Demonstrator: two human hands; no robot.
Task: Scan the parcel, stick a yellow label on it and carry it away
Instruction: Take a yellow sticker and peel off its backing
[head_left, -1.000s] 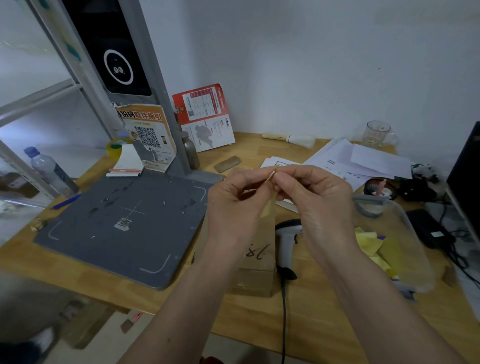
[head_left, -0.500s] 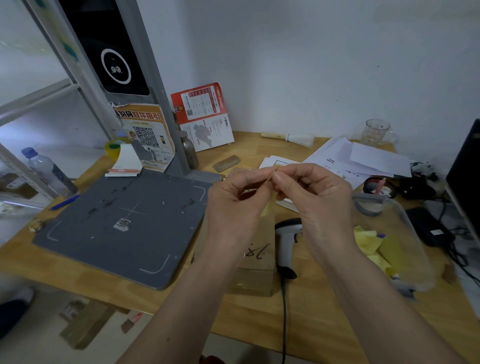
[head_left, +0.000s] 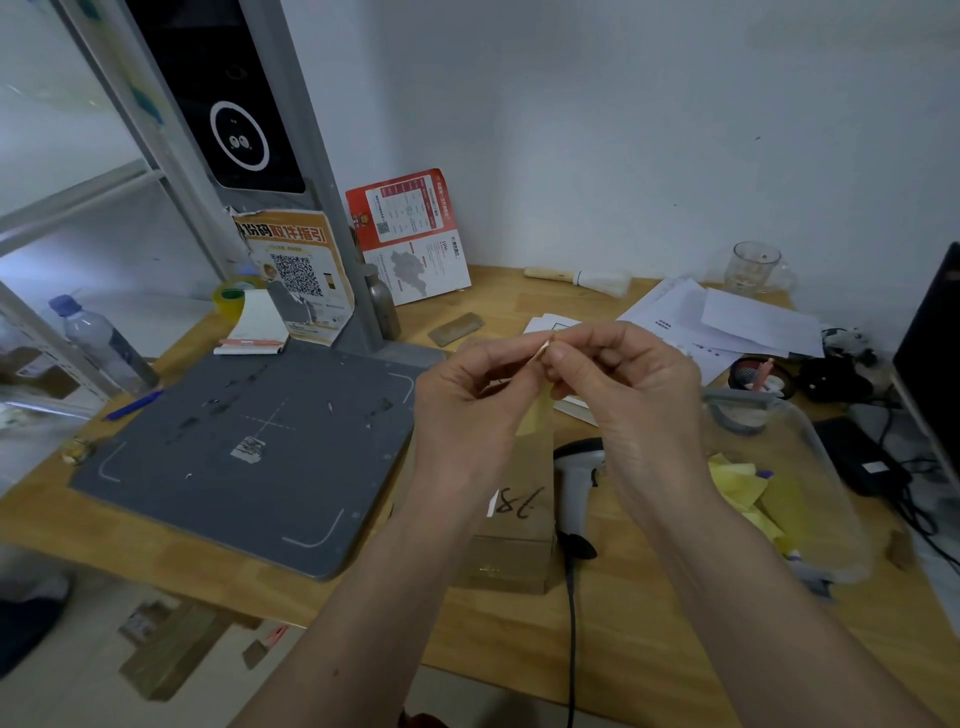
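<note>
A small brown cardboard parcel (head_left: 519, 525) with "18" written on its top lies on the wooden desk, just below my hands. Above it, my left hand (head_left: 467, 410) and my right hand (head_left: 628, 395) meet fingertip to fingertip. Both pinch a yellow label (head_left: 535, 415) by its upper edge, and it hangs down between them. A handheld barcode scanner (head_left: 579, 473) lies right of the parcel, its cable running toward me. A clear plastic tub (head_left: 810, 457) with several yellow labels (head_left: 740, 480) stands at the right.
A grey scanning pad (head_left: 234, 447) with an upright camera post (head_left: 291, 156) fills the left of the desk (head_left: 649, 623). Papers (head_left: 727, 322), a glass mug (head_left: 756, 267), a brush and a black monitor edge (head_left: 930, 353) sit at the back right. A water bottle (head_left: 98, 343) stands far left.
Both hands stay almost still over the parcel, their fingertips working at the label's top edge. Nothing else on the desk has moved.
</note>
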